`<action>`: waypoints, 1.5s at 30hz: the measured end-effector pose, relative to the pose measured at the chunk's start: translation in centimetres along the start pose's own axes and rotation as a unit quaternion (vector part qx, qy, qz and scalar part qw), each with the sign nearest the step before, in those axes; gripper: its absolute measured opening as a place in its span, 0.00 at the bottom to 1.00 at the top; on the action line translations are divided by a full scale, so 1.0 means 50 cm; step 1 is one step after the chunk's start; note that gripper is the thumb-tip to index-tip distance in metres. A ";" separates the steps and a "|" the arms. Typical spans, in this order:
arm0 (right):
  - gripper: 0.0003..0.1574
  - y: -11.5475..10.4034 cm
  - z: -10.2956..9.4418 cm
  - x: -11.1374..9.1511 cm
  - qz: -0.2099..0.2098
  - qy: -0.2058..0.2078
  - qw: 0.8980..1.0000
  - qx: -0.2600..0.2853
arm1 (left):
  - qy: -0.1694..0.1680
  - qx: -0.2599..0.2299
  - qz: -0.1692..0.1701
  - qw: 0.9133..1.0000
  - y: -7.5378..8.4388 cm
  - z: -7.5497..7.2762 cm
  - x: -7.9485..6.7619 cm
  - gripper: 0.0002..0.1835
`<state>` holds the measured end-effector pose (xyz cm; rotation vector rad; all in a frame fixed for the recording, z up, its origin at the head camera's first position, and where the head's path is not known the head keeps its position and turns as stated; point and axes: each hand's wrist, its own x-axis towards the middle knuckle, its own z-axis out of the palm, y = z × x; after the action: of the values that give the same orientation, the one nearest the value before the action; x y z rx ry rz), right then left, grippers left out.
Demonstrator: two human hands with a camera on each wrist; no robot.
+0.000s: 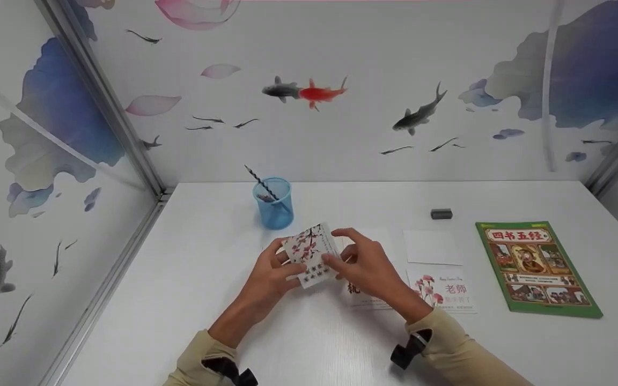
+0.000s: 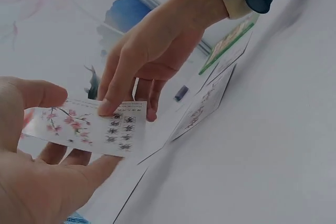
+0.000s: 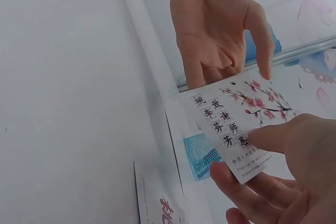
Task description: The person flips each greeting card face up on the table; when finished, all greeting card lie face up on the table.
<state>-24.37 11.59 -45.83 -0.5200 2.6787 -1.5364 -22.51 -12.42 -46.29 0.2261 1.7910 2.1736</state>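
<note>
A small white card, printed with pink blossom branches and black Chinese characters, is held up at a tilt over the white table. My left hand holds its left side, with the thumb at the front edge. On the other side my right hand pinches the card, thumb on the printed face and fingers behind. The right wrist view shows the characters on the card in two columns beside the blossoms. Partly behind my right hand lies another printed card on the table.
A card with pink flowers lies right of my hands, below a blank white card. Farther right is a green-bordered book. A dark grey block sits behind the cards. The blue mesh pen cup holds a dark twisted pencil.
</note>
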 end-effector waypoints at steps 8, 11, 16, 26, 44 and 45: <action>0.48 -0.004 0.010 -0.005 -0.028 0.032 0.999 -0.017 | 0.033 0.062 0.019 0.997 -0.008 0.000 0.005 0.27; 0.48 -0.008 0.013 -0.006 -0.083 0.057 0.994 -0.046 | 0.050 0.130 0.035 0.990 -0.013 -0.001 0.007 0.24; 0.31 -0.024 0.020 -0.015 -0.145 0.059 0.984 -0.089 | 0.081 0.235 0.055 0.967 -0.014 -0.007 0.005 0.23; 0.27 -0.014 0.032 -0.030 -0.078 -0.086 0.987 -0.114 | 0.051 0.409 0.085 0.907 -0.019 -0.029 0.001 0.14; 0.21 0.000 0.040 -0.027 -0.079 -0.119 0.965 -0.218 | -0.006 0.593 0.086 0.801 -0.024 -0.027 -0.006 0.27; 0.21 0.001 0.039 -0.027 -0.081 -0.120 0.965 -0.218 | -0.010 0.599 0.084 0.797 -0.024 -0.028 -0.006 0.28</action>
<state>-22.80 10.39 -47.09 -0.8922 2.8277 -0.8251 -22.51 -13.64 -47.72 0.6727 2.9312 0.7528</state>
